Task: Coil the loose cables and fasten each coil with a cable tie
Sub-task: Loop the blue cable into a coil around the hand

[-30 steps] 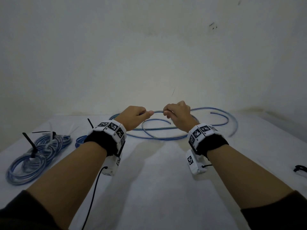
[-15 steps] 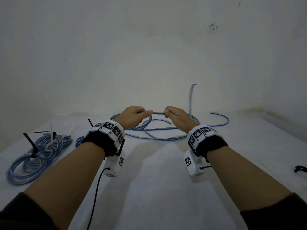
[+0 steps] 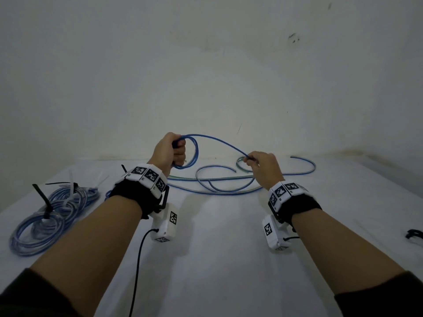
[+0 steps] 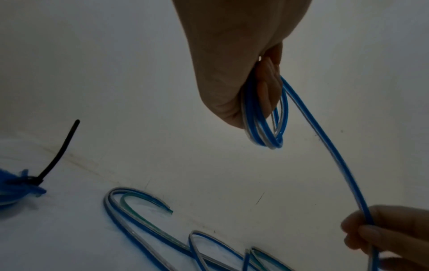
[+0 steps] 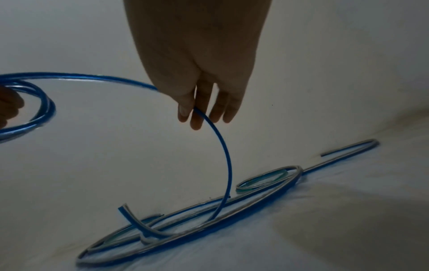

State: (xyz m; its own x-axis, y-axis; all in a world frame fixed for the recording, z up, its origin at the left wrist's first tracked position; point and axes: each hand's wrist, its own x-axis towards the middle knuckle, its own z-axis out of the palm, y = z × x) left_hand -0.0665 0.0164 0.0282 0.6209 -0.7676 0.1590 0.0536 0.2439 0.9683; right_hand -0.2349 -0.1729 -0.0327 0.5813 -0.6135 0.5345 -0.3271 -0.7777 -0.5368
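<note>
The left hand (image 3: 170,150) grips small loops of cable (image 3: 219,140); the right hand (image 3: 263,164) pinches the cable, which runs rightward and down to the desk (image 3: 217,259).

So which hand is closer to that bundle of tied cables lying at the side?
Left. The left hand is raised just right of the tied bundle, holding a small coil. The right hand is farther right, pinching the loose cable.

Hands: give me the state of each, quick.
Left hand: closed, gripping a small coil of the blue cable.
Right hand: pinching the same cable further along.
</note>
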